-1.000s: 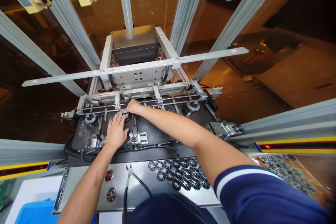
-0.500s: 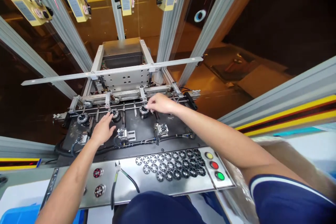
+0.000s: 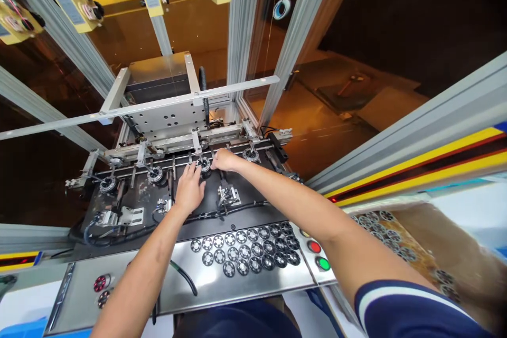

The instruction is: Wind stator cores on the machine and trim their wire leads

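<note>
My left hand (image 3: pixel 190 188) reaches over the black machine bed, its fingers stretched out and apart. Their tips lie at the left side of a round black-and-silver slotted part (image 3: pixel 204 167) seated in a fixture. On the right side of that same part is my right hand (image 3: pixel 225 160), its fingers curled and pressed together. Whatever is between those fingers is hidden. Similar round parts sit in the other fixtures: one to the right (image 3: pixel 251 155), one left (image 3: pixel 155 175) and one far left (image 3: pixel 108 185).
Rows of round slotted parts (image 3: pixel 243 251) lie on the steel panel (image 3: pixel 214 296), beside a red button (image 3: pixel 314 246) and a green button (image 3: pixel 323 264). My left forearm partly covers wire cutters (image 3: pixel 185 278). A long metal bar (image 3: pixel 150 108) crosses behind the fixtures. More parts (image 3: pixel 376 224) lie in a box.
My left hand has moved right, from the neighbouring fixture to the one by my right hand. My right hand stays at that fixture, fingers still closed. The camera view has shifted right.
</note>
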A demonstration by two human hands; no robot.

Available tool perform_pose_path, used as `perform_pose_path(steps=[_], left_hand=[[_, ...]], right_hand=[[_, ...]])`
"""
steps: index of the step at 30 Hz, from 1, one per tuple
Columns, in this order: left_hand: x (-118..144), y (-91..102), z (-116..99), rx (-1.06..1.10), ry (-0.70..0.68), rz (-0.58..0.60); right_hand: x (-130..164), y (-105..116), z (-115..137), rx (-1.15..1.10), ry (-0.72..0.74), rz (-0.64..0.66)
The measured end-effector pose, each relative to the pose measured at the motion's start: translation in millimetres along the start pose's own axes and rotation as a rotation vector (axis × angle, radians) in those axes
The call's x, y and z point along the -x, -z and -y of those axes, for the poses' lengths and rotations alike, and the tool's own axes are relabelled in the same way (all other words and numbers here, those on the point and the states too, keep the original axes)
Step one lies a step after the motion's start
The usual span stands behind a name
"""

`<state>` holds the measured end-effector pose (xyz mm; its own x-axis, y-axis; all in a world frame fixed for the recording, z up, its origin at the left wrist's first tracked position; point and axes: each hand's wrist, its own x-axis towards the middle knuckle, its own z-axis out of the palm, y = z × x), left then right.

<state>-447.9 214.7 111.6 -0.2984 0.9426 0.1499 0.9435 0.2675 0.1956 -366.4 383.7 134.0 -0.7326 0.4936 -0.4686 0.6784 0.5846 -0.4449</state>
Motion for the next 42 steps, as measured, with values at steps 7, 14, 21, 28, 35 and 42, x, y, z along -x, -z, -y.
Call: perform_pose_path(steps=[7, 14, 21, 28, 35, 42], left_hand=[[-9, -11.2, 2, -0.042, 0.007, 0.039], [-8, -6.4, -3, -0.135, -0.028, 0.077], [-11, 5.7, -5, -0.146, -0.040, 0.158], [-16, 16.5, -6, -0.155, -0.017, 0.242], [-38, 52.0, -20, -0.092, -0.135, 0.252], [-105, 15.4, -81, -0.052, -0.433, 0.374]], right_hand=[[-36, 15, 10, 0.048, -0.040, 0.066], [-56, 19, 17, -0.055, -0.130, -0.020], [-37, 8, 5, -0.219, -0.077, -0.117], [-15, 8, 13, -0.257, -0.055, -0.142], [61, 33, -40, -0.159, -0.041, -0.309], [65, 63, -119, -0.133, -0.203, -0.317]])
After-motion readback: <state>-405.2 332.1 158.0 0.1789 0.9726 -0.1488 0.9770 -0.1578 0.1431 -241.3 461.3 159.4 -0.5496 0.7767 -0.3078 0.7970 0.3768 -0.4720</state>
